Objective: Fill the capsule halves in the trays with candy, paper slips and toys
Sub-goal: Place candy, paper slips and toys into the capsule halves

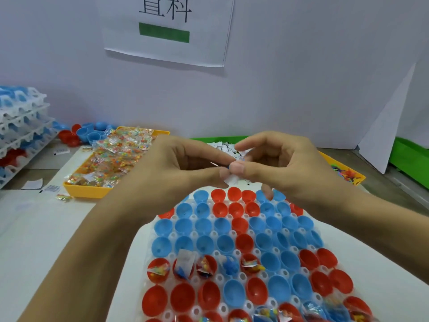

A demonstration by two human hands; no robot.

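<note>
Both forearms bare, left grip (185, 166) and right grip (278, 163) ungloved.

Two hands (185, 163), two yellow bins (88, 190)

White paper sign (168, 29) with black characters and green bar, taped on pale wall (301, 77)

White paper sheet (167, 29) on the wall: two large black characters, top edge cropped, the second reading "料", above a green bar.
</note>
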